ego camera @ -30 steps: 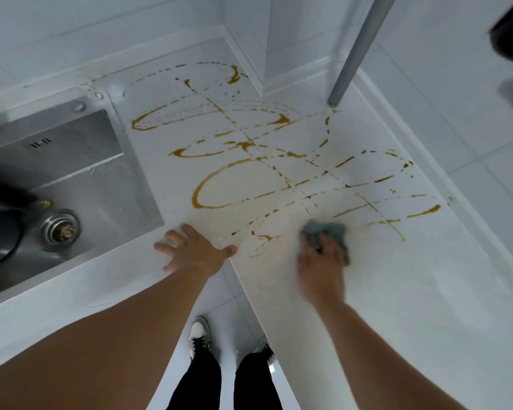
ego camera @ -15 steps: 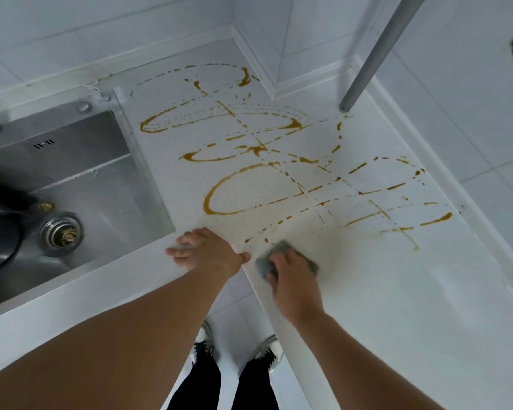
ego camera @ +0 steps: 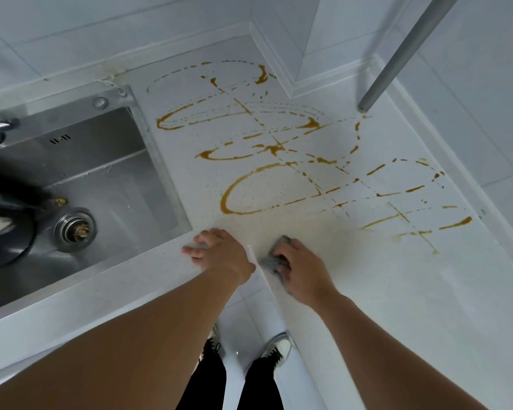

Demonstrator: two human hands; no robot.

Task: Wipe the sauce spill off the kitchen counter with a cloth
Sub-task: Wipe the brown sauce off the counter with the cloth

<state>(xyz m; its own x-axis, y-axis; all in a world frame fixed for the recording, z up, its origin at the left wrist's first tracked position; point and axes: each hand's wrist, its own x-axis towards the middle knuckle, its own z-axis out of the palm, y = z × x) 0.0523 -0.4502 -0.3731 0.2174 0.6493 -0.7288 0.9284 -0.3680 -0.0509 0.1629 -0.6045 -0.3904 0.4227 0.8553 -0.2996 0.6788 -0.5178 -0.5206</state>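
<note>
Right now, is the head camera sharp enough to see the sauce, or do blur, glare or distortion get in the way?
Head view: sauce lines sharp and evenly lit; no glare on the counter, only soft sheen in the sink; wide-angle bending at the edges; right hand and cloth slightly soft.

A white speckled surface (ego camera: pixel 397 291) fills the middle and right of the frame. Brown sauce (ego camera: pixel 249 187) loops across its upper centre; a grey cloth (ego camera: pixel 271 261) lies near its lower edge.

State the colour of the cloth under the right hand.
Grey cloth, seen in the head view.
</note>
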